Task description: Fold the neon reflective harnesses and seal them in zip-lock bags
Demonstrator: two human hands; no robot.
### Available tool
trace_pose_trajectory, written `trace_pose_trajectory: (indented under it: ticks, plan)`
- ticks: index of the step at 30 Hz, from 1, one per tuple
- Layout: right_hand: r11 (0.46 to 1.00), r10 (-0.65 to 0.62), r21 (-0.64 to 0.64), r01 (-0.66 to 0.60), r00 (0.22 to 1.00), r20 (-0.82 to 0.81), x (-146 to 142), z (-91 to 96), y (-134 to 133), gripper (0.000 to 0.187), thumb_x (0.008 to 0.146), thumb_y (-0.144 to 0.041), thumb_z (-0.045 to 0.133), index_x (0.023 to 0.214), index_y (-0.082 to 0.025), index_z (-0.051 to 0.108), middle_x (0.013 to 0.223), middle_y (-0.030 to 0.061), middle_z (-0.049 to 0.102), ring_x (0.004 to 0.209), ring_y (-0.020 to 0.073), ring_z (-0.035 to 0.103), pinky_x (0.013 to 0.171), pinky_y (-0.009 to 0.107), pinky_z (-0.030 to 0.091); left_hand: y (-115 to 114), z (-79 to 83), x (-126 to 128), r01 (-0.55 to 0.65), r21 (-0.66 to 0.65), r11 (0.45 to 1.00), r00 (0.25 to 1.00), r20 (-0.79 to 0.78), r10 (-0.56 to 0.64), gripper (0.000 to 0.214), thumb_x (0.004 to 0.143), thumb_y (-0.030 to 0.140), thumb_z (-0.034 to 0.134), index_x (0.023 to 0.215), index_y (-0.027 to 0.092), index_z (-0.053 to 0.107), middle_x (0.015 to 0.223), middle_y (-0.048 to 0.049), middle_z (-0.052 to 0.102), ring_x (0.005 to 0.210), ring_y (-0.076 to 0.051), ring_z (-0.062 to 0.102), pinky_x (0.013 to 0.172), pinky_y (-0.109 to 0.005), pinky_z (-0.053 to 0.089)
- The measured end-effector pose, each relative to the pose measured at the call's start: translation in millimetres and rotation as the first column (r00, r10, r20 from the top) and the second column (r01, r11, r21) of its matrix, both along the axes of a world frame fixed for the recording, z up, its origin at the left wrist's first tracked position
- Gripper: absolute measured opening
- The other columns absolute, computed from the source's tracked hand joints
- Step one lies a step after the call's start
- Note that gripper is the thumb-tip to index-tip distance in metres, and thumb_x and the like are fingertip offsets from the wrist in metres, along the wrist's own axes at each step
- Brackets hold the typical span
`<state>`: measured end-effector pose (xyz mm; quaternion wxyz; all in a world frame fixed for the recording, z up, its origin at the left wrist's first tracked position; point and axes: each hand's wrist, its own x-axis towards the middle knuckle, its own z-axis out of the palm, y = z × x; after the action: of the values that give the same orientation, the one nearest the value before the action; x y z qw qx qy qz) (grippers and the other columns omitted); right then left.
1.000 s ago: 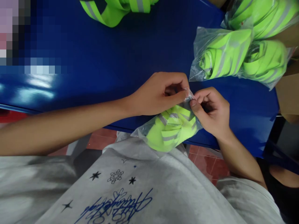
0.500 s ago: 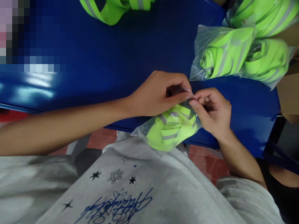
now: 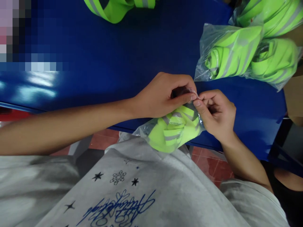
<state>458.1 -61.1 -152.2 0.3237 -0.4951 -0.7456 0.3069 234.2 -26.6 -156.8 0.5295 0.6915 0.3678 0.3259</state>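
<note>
A clear plastic bag at the table's near edge holds bundled neon yellow-green strips with grey reflective bands. My left hand pinches the top edge of the bag between thumb and fingers. Close against it, my right hand grips the same gathered edge with thumb and forefinger. The fingertips of both hands nearly touch there. The bag hangs below them, its lower part over the table's edge and in front of my grey shirt.
On the blue table, several filled bags of neon strips, among them a nearer bag, lie at the far right. Loose neon strips are at the far edge. Cardboard stands at the right. Another person's arm shows at lower right.
Both hands keep their pinch on the bag's edge and have barely moved. The view has shifted slightly, so the table items sit a little further right and higher.
</note>
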Motion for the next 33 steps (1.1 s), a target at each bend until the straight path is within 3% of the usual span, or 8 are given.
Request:
trace_pose_trajectory:
  ticks: [4, 12, 20, 25, 28, 33]
  plan:
    - [0.999, -0.008, -0.039, 0.006, 0.999, -0.039, 1, -1.9, 1, 0.016, 0.099, -0.039, 0.072, 0.095, -0.024, 0.067, 0.061, -0.0062, 0.051, 0.051, 0.0085, 0.042, 0.052, 0.026, 0.039, 1, 2.4, 0, 0.003, 0.000, 1.000, 1.000, 0.029, -0.003, 0.032, 0.101, 0.047, 0.063, 0.100, 0.018, 0.078, 0.087, -0.0034, 0.073, 0.068, -0.013, 0.059, 0.067, -0.027, 0.042]
    - [0.999, 0.040, 0.022, -0.040, 0.999, -0.010, 1, -0.2, 0, 0.009, 0.095, -0.028, 0.076, 0.094, -0.024, 0.068, 0.060, -0.0075, 0.051, 0.052, 0.0071, 0.043, 0.053, 0.024, 0.040, 0, 3.4, -2, 0.027, 0.030, 0.999, 1.000, -0.004, -0.027, 0.025, 0.101, 0.039, 0.064, 0.099, 0.019, 0.080, 0.083, -0.0016, 0.075, 0.068, -0.013, 0.063, 0.065, -0.028, 0.041]
    - [0.998, 0.009, 0.054, -0.009, 1.000, -0.002, 2, -1.1, -3, 0.011, 0.099, -0.034, 0.072, 0.096, -0.025, 0.068, 0.059, -0.0073, 0.049, 0.048, 0.0074, 0.040, 0.049, 0.024, 0.037, -1, -0.9, -1, 0.028, 0.072, 0.997, 0.998, 0.047, -0.031, 0.025, 0.103, 0.039, 0.063, 0.099, 0.020, 0.079, 0.087, -0.0031, 0.076, 0.072, -0.013, 0.064, 0.067, -0.027, 0.042]
    - [0.994, 0.073, 0.071, -0.081, 0.991, 0.114, 7, 2.6, 1, 0.019, 0.103, -0.026, 0.064, 0.085, -0.020, 0.061, 0.058, -0.0070, 0.050, 0.049, 0.0050, 0.043, 0.048, 0.021, 0.033, 3, -4.3, 0, 0.013, 0.059, 0.998, 0.993, 0.113, -0.020, 0.030, 0.107, 0.038, 0.057, 0.102, 0.016, 0.076, 0.091, -0.0033, 0.076, 0.077, -0.011, 0.065, 0.069, -0.024, 0.043]
    - [0.989, 0.062, 0.123, -0.080, 0.987, 0.147, 11, 4.4, 2, 0.027, 0.104, -0.024, 0.063, 0.078, -0.019, 0.056, 0.057, -0.0070, 0.049, 0.048, 0.0038, 0.044, 0.047, 0.019, 0.032, 6, -0.2, -4, -0.018, 0.033, 0.999, 0.988, 0.156, 0.013, 0.037, 0.107, 0.045, 0.057, 0.098, 0.014, 0.074, 0.087, -0.0032, 0.074, 0.077, -0.012, 0.065, 0.070, -0.023, 0.044]
    - [0.977, 0.068, 0.189, -0.094, 0.987, 0.143, 13, 0.9, 1, 0.022, 0.103, -0.024, 0.064, 0.081, -0.020, 0.058, 0.058, -0.0067, 0.050, 0.047, 0.0050, 0.045, 0.047, 0.020, 0.034, 11, 5.0, -8, -0.011, -0.004, 1.000, 0.982, 0.190, 0.012, 0.040, 0.103, 0.051, 0.060, 0.094, 0.014, 0.072, 0.085, -0.0028, 0.070, 0.074, -0.011, 0.060, 0.068, -0.024, 0.044]
